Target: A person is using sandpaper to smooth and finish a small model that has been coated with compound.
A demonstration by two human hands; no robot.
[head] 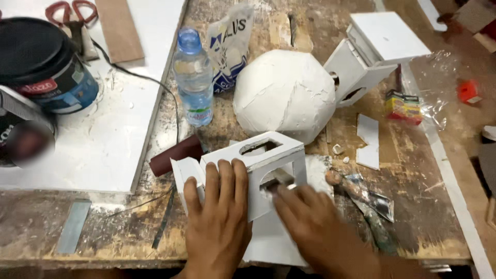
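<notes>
A small white box-shaped model (261, 160) with cut-out openings stands at the near edge of the workbench. My left hand (217, 217) lies flat on its left face and holds it in place. My right hand (315, 225) is blurred with motion and presses a small flat tool (281, 181) against the opening on the model's front face. A brown roll of sandpaper (175, 154) lies just behind the model on the left.
A large white plastered ball (284, 95) sits behind the model, a second white box model (372, 51) at back right. A water bottle (194, 77), a white bag (230, 44), a paint tin (49, 67), red scissors (72, 13), a putty knife (361, 199) and a white board (103, 144) surround them.
</notes>
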